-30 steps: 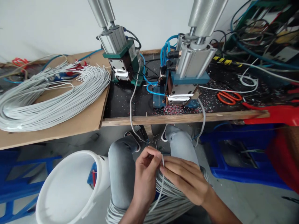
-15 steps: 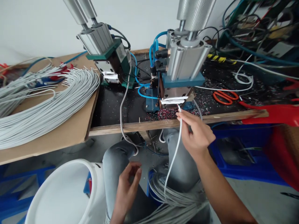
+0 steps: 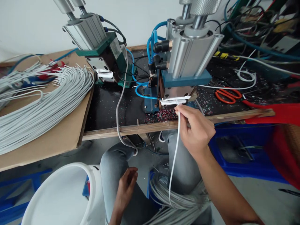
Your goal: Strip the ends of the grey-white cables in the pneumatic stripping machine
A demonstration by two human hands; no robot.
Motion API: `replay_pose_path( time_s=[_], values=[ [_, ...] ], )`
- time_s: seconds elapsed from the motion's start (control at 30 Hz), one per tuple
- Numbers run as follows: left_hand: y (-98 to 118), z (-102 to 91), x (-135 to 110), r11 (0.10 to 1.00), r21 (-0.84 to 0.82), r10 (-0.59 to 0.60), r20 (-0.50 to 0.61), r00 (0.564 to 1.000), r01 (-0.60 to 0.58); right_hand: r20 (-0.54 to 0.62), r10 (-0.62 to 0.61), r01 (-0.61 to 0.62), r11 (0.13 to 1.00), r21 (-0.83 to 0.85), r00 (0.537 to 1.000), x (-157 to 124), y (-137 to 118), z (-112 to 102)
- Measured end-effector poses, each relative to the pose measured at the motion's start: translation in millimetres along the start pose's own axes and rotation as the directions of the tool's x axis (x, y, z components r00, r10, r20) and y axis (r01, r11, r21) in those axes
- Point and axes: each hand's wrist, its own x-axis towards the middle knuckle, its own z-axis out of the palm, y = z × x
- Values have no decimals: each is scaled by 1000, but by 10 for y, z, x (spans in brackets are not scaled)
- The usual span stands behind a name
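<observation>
My right hand (image 3: 195, 129) pinches a thin white cable (image 3: 175, 150) and holds its tip at the white-taped slot of the blue pneumatic stripping machine (image 3: 182, 75). The cable drops from my fingers to a coil of grey-white cables (image 3: 178, 203) lying between my knees. My left hand (image 3: 125, 187) rests on my left thigh with its fingers loosely curled and nothing in them. A second, green pneumatic machine (image 3: 103, 53) stands further left on the black bench top (image 3: 105, 106).
A big bundle of cut white cables (image 3: 44, 103) lies on cardboard at the left. A white bucket (image 3: 58, 193) stands by my left knee. Orange scissors (image 3: 226, 95) and a red tray (image 3: 274, 114) are at the right, blue crates (image 3: 246, 156) below.
My right hand has lifted the cable end from my lap up to the blue machine's slot. My left hand has let go and dropped onto my thigh.
</observation>
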Motion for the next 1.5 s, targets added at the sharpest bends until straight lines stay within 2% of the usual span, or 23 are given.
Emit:
replay_pose_path(
  time_s=[0.2, 0.57, 1.07, 1.5],
  values=[
    [-8, 5, -23, 999, -36, -7, -17, 1000, 6, 27, 9, -9, 1000, 4, 1000, 35, 4, 9],
    [-13, 11, -26, 998, -60, -2, -37, 999, -1, -38, 29, -29, 1000, 11, 999, 30, -16, 46],
    [-58, 34, -12, 999, -49, -10, -35, 999, 8, -72, 27, -26, 999, 25, 997, 9, 4, 23],
    [-42, 44, -15, 998, -54, -16, -42, 999, 14, -59, 33, -30, 998, 50, 998, 8, -15, 39]
  ],
)
